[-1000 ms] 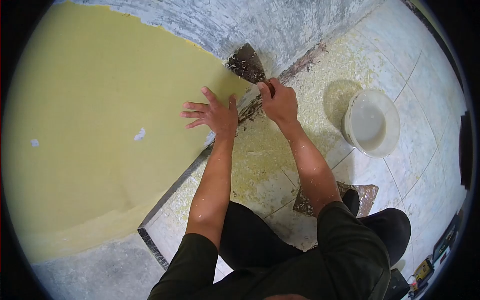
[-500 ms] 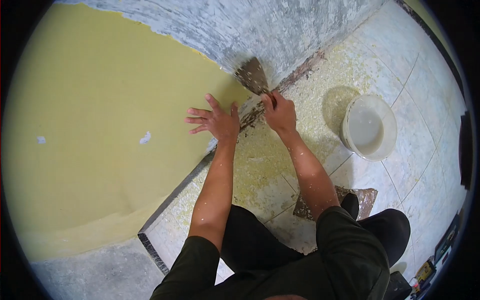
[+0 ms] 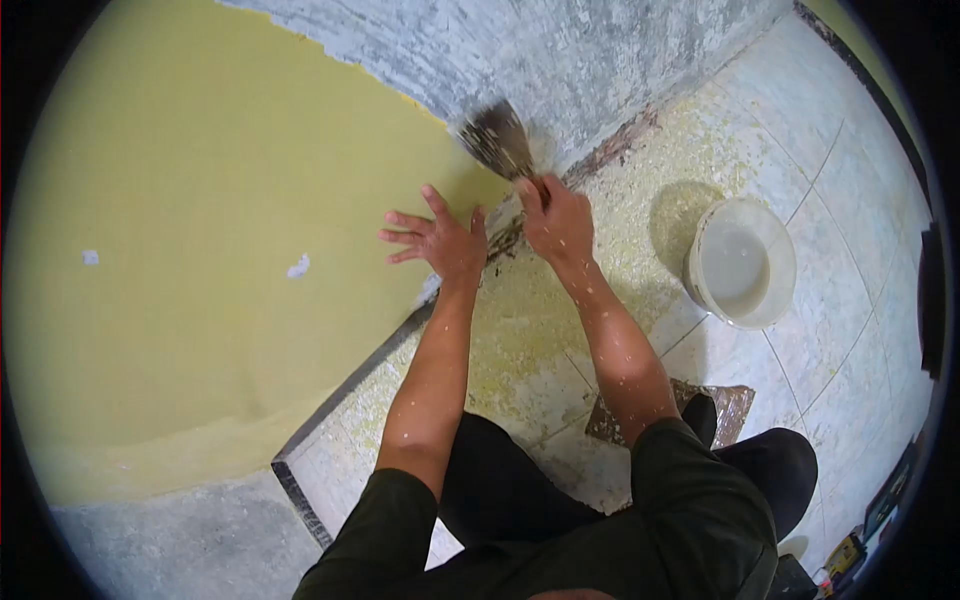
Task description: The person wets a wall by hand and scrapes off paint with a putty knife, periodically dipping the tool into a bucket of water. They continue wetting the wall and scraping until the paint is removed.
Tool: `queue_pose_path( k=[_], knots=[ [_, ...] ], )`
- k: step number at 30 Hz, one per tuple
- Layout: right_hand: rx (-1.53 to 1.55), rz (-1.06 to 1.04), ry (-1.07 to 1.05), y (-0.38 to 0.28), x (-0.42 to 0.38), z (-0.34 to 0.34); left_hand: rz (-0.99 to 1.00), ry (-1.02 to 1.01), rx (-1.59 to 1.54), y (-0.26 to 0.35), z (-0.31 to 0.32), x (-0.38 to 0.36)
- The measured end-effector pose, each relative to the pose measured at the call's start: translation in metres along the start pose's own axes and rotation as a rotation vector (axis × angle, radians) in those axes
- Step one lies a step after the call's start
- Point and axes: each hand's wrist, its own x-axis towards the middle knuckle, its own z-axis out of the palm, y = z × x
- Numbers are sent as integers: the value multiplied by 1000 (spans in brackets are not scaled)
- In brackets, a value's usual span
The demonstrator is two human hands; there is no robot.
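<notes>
The right hand (image 3: pixel 560 222) is clamped on the handle of a wide, flat, dark-bladed scraper (image 3: pixel 498 142), whose blade is at the grey scraped wall section (image 3: pixel 620 60) near the yellow painted wall (image 3: pixel 220 200). The left hand (image 3: pixel 452 245) is open, fingers spread apart, at the yellow wall. A round, translucent white plastic bucket (image 3: pixel 743 263) containing cloudy liquid stands on the pale tiled floor (image 3: pixel 840 270), right of the flake-covered area.

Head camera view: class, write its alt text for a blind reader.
A right hand grips a scraper at the edge of yellow wall paint; the left hand spread nearby. Pale flakes litter the tiled floor beside a bucket of cloudy liquid.
</notes>
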Motion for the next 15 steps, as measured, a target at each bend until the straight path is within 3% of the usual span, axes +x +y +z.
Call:
queue_pose_path(
  k=[5,7,10,13,15],
  knots=[
    [38,-172,114,-17,3,8,-5,-56,-13,0,-11,-4],
    [49,8,92,4,-15,6,2,-59,-22,0,-16,-3],
    [17,87,23,2,-16,3,-14,-115,-4,4,-21,2],
    [40,-52,60,-36,6,-3,-4,-122,-20,4,-23,-5],
    [-26,-26,20,-42,8,-9,-5,-149,-31,4,-28,-4]
  ],
)
